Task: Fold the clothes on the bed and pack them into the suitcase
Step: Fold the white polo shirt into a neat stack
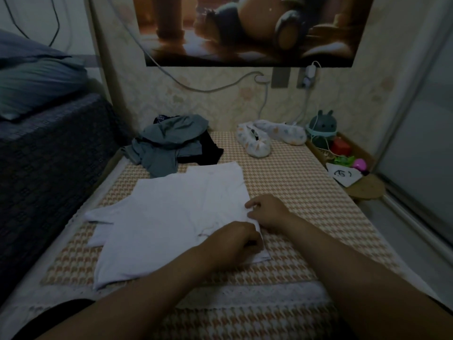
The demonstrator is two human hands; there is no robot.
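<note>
I kneel or sit at the foot of a bed (301, 192) covered in a tan-and-cream houndstooth sheet. A white T-shirt (171, 217) lies spread flat on it in front of me, one short sleeve (98, 215) sticking out to the left.

Both my hands are at the shirt's right-hand edge, close together. My left hand (232, 241) is curled, its fingers bunched on the cloth near the lower corner. My right hand (268, 212) sits just beyond it, thumb and forefinger pinching the same edge a little higher up. Neither hand has hold of anything else.

This looks like the start of the first lengthwise fold. To do it well, I judge I should spread my two hands further apart along the edge, lift it evenly, and carry it over toward the middle so the crease runs straight. Then I should smooth out the wrinkles near my left hand before the next fold.

Further up the bed, a heap of grey-green and black clothes (169, 143) waits unfolded, touching the shirt's far edge. A pair of pale patterned slippers (257, 141) lies to its right. No suitcase is in view.
</note>
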